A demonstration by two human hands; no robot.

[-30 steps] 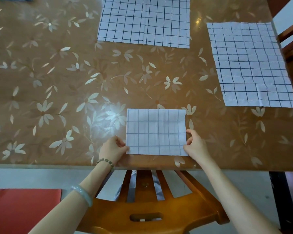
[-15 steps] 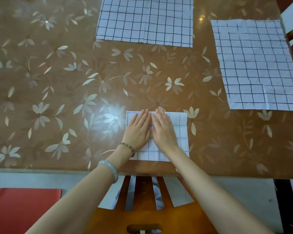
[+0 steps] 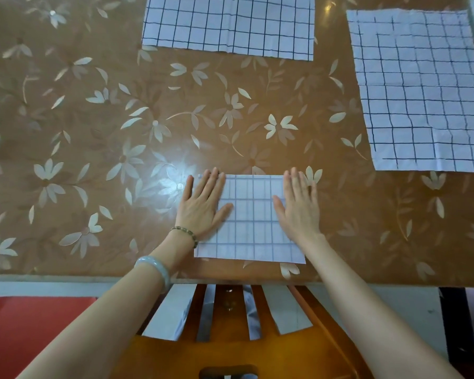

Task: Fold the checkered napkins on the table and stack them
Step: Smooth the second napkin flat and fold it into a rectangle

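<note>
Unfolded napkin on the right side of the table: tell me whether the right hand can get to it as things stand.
Probably yes. The right hand lies flat on the folded napkin, holding nothing, and only bare table separates it from the unfolded napkin.

Soft, even daylight is filling the frame. A white glare patch is shining on the glossy table just left of centre, and the wide lens is bending the napkin at the right edge.

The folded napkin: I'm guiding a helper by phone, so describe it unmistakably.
On the floral table, look at the near edge. The folded napkin lies there under the left hand and right hand. Both spread napkins farther back are larger.
</note>
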